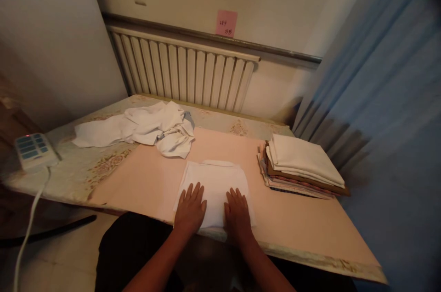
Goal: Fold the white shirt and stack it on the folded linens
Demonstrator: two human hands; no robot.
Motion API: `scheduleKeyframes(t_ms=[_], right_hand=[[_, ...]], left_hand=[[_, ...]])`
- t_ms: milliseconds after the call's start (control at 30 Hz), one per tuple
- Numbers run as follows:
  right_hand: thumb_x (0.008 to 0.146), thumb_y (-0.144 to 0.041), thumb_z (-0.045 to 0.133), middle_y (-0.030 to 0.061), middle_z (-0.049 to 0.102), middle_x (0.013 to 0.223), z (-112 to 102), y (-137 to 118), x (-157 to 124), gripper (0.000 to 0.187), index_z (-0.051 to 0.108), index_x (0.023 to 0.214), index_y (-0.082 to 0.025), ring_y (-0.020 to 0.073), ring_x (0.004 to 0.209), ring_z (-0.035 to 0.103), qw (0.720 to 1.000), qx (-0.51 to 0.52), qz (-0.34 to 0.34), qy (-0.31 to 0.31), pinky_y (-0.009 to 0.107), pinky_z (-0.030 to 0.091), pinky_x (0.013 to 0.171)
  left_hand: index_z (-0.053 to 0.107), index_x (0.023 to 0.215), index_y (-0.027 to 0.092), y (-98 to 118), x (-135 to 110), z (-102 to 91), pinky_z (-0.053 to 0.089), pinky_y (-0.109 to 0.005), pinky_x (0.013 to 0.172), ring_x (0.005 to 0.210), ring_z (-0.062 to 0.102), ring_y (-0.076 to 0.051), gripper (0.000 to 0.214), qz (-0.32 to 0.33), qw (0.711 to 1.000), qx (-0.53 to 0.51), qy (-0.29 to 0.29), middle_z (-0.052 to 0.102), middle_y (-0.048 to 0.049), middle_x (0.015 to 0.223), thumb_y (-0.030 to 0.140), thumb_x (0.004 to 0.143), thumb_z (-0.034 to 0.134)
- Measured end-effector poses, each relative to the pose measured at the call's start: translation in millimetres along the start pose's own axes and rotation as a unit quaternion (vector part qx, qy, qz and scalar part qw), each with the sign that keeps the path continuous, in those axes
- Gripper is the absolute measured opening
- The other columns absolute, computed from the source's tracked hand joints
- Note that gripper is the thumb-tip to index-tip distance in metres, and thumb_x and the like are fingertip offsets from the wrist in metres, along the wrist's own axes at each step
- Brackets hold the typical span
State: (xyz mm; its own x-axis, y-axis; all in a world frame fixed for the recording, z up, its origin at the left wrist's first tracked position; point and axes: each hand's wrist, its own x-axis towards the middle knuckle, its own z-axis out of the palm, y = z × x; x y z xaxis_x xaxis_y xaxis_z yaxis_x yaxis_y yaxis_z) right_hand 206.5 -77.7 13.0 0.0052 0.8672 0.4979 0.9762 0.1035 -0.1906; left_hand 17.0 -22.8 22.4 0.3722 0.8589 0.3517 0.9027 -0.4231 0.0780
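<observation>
A folded white cloth (217,179) lies flat on the pink sheet near the table's front edge. My left hand (189,209) rests palm down on its lower left part, fingers stretched out. My right hand (237,214) lies flat on its lower right part, fingers also extended. Neither hand grips anything. A heap of crumpled white cloths (144,128) sits at the back left of the table. A stack of folded cloths (301,165), white on top with brown and patterned ones below, stands at the right.
The table (86,168) has a floral cover. A white power strip (34,150) with a cable sits on its left corner. A radiator (182,71) runs along the back wall under a pink note (226,23). A blue curtain (386,112) hangs at the right.
</observation>
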Motion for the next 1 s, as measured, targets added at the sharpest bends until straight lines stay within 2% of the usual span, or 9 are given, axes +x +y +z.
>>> scheduleKeyframes(t_ms=[133, 300, 433, 667, 1000], right_hand=[[0.093, -0.023, 0.044, 0.0125, 0.05, 0.139, 8, -18, 12, 0.037, 0.054, 0.128, -0.014, 0.0261, 0.138, 0.032, 1.0, 0.004, -0.029, 0.001, 0.049, 0.024, 0.113], [0.093, -0.03, 0.048, 0.0082, 0.051, 0.139, 15, -37, 21, 0.036, 0.055, 0.127, -0.02, 0.0242, 0.137, 0.034, 0.997, 0.03, -0.077, -0.015, 0.049, 0.022, 0.114], [0.094, -0.03, 0.047, 0.0062, 0.051, 0.139, 12, -31, 17, 0.036, 0.054, 0.129, -0.023, 0.023, 0.137, 0.033, 0.996, 0.029, -0.081, -0.022, 0.049, 0.021, 0.115], [0.092, -0.021, 0.044, 0.0071, 0.052, 0.139, -1, -21, 12, 0.037, 0.055, 0.128, -0.02, 0.0249, 0.136, 0.036, 0.998, 0.019, -0.051, -0.029, 0.051, 0.023, 0.113], [0.091, -0.019, 0.042, 0.0076, 0.051, 0.139, -5, -10, 2, 0.039, 0.054, 0.128, -0.019, 0.0242, 0.137, 0.034, 0.999, 0.004, -0.034, -0.017, 0.051, 0.025, 0.113]], left_hand=[[0.047, 0.138, 0.017, -1, 0, 1.1, 0.027, -0.051, 0.111, 0.138, 0.033, -0.03, 0.049, 0.003, 1.0, 0.0, 0.002, 0.043, -0.0075, 0.147, 0.03, 0.092, 0.038], [0.049, 0.137, 0.018, -2, 0, 0.3, 0.029, -0.051, 0.11, 0.137, 0.035, -0.03, 0.048, 0.009, 1.0, 0.0, 0.007, 0.044, -0.007, 0.146, 0.031, 0.091, 0.039], [0.05, 0.136, 0.019, -2, 0, 0.7, 0.029, -0.051, 0.11, 0.137, 0.035, -0.03, 0.048, 0.007, 1.0, -0.01, 0.019, 0.045, -0.0072, 0.145, 0.032, 0.091, 0.04], [0.05, 0.136, 0.02, -2, 1, 2.8, 0.029, -0.051, 0.111, 0.137, 0.034, -0.029, 0.048, 0.001, 1.0, -0.011, 0.016, 0.044, -0.0066, 0.146, 0.03, 0.091, 0.039], [0.049, 0.137, 0.017, -2, 1, 0.7, 0.029, -0.051, 0.111, 0.137, 0.034, -0.03, 0.049, 0.004, 1.0, -0.003, 0.013, 0.044, -0.0072, 0.146, 0.03, 0.091, 0.039]])
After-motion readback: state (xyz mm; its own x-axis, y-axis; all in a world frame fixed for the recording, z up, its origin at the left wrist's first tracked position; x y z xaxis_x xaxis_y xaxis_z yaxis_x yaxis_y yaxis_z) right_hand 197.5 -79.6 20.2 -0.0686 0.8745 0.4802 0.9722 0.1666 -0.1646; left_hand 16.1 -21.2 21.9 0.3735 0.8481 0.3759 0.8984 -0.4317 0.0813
